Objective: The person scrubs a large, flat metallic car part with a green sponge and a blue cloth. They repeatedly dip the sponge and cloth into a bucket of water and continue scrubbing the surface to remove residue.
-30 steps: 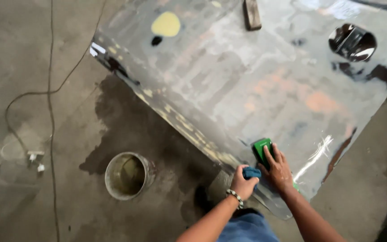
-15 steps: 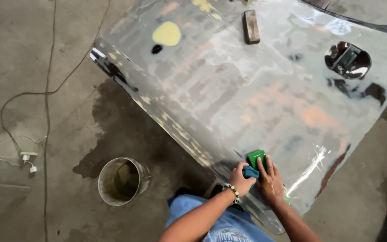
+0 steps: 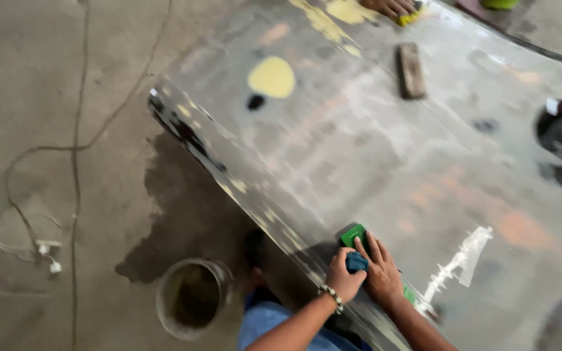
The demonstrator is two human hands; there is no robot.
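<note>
- One large grey metal car panel fills the right and centre of the view, sanded dull with pinkish patches; everything below is placed against it.
- One green sanding block lies flat on the panel close to its near edge; its long axis runs from lower right to upper left, with the free end pointing up and left, away from the person; a sliver of green also shows at the heel of the hand.
- Two hands of the person meet at that near edge; the right hand lies palm-down over the block, fingers straight and slightly spread, pressing it to the metal.
- The left hand is closed in a fist round one blue cloth, touching the right hand's thumb side; one bead bracelet circles its wrist.
- One brown wooden block lies on the far part of the panel, well apart from the hands, long axis nearly straight up the frame.
- One round yellow filler patch sits on the panel's upper left, with one small dark spot just below it.
- One other person's hand shows at the panel's far edge, on something yellow.
- One bucket stands on the floor beside the panel's near edge, left of the hands; one thin cable trails further left.
</note>
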